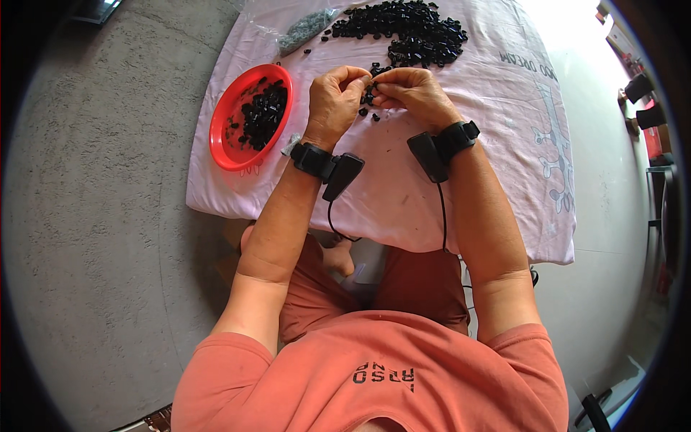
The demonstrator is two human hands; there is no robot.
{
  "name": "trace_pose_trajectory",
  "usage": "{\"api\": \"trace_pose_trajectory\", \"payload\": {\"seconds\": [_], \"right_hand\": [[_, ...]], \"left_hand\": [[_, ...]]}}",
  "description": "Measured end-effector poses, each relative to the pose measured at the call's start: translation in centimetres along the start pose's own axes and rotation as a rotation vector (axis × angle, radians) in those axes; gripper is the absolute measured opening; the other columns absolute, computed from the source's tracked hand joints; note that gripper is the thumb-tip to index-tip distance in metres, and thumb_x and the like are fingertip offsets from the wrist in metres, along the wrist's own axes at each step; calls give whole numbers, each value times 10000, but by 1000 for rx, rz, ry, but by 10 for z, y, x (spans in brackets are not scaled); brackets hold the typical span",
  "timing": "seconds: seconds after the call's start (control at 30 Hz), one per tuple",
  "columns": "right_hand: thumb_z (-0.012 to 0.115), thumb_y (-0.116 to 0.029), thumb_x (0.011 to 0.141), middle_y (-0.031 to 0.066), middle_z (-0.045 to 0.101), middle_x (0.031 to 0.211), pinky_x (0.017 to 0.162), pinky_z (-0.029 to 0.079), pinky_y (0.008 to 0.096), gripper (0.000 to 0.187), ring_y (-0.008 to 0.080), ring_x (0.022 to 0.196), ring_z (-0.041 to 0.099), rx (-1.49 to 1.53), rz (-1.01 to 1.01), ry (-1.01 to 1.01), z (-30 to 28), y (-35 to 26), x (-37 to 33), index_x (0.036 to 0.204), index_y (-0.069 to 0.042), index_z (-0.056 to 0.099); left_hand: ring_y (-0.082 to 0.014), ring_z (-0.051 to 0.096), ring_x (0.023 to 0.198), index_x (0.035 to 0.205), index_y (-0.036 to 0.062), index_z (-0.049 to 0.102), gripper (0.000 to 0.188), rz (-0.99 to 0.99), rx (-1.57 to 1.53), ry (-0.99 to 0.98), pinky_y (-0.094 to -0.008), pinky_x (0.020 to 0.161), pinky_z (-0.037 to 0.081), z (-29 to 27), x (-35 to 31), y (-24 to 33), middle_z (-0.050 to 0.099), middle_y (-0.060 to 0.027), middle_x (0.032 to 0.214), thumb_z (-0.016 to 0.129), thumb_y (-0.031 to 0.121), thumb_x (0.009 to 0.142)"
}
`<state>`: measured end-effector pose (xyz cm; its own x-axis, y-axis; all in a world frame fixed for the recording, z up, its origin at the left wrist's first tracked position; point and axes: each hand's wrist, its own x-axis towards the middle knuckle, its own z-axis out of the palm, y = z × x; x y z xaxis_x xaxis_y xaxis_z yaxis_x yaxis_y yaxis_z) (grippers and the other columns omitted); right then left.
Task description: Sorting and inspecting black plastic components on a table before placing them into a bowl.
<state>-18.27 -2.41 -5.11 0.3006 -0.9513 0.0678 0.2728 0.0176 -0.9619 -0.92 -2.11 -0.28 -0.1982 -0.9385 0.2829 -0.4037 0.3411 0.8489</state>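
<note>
My left hand (pixel 337 102) and my right hand (pixel 417 93) meet over the cloth-covered table, thumbs and fingers pinched closely together. A small black piece shows at the fingertips of my right hand. Whatever my left fingers pinch is too small to make out. A few loose black pieces (pixel 376 117) lie on the cloth just below the fingertips. Beyond my hands spreads a big pile of small shiny black pieces (pixel 425 39). To the left, a round red plate (pixel 216 137) holds more black pieces (pixel 263 115).
A clear plastic bag (pixel 306 30) of small grey parts lies at the far left of the pink printed cloth (pixel 497 129). Black wrist devices (pixel 317 162) with dangling cables are strapped to both my wrists. Grey floor (pixel 108 180) surrounds the table.
</note>
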Motion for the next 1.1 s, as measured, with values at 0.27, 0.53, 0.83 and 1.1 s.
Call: {"api": "trace_pose_trajectory", "payload": {"seconds": [0.27,0.53,0.83,1.1], "right_hand": [[602,-81,933,87,685,925,728,571,230,199,137,801,690,-5,-4,-8,0,1,0,1092,31,641],[607,-92,932,90,685,927,729,572,236,203,144,799,691,5,-14,-12,1,0,-1,1088,34,644],[627,-139,925,81,700,827,651,549,222,193,114,703,678,-11,-43,37,2,-1,-1,1029,15,679],[642,-212,920,53,697,879,701,544,226,224,102,752,668,-36,-2,27,1,-8,-5,1022,-17,684]], "left_hand": [[-99,641,695,918,4,697,99,24,23,-4,-249,625,514,2,1,-1,697,-63,798,624,50,871],[-145,663,703,879,9,701,81,44,116,8,-278,642,528,1,3,-3,691,-93,821,636,41,843],[-288,655,719,836,5,684,57,351,276,77,-353,648,527,7,1,3,659,-144,821,633,10,810],[-286,665,740,858,3,687,82,326,249,76,-359,680,528,2,2,3,670,-144,842,616,39,836]]}}
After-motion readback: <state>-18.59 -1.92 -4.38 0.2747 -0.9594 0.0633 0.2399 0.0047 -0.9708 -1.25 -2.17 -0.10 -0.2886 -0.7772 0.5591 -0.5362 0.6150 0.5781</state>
